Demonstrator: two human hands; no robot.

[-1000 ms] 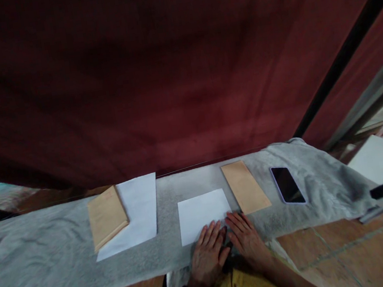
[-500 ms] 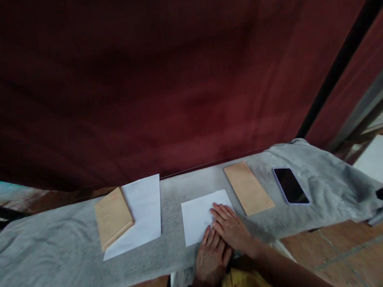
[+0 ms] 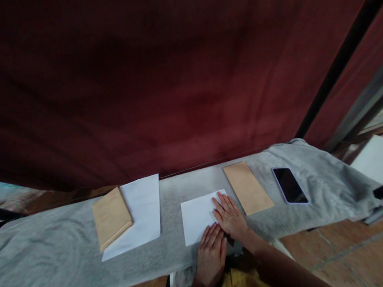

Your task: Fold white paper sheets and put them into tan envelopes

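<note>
A white sheet of paper (image 3: 197, 214), seemingly folded, lies on the grey cloth in front of me. My right hand (image 3: 230, 217) rests flat on its right side, fingers stretched toward the far edge. At the near edge of the paper, my left hand (image 3: 211, 251) lies flat with its fingers extended, close beside the right hand. Just right of the paper is a brown envelope (image 3: 248, 187). The near right corner of the paper is hidden under my hands.
To the left, a stack of brown envelopes (image 3: 112, 217) lies partly over larger white sheets (image 3: 147, 207). A phone (image 3: 290, 185) sits at the right on the grey cloth (image 3: 50, 260). Behind hangs a dark red curtain (image 3: 184, 92); a black pole (image 3: 340, 59) slants at the right.
My right hand has slid away from me along the right side of the paper, toward its far corner. The left hand has stayed nearly in place by the near edge.
</note>
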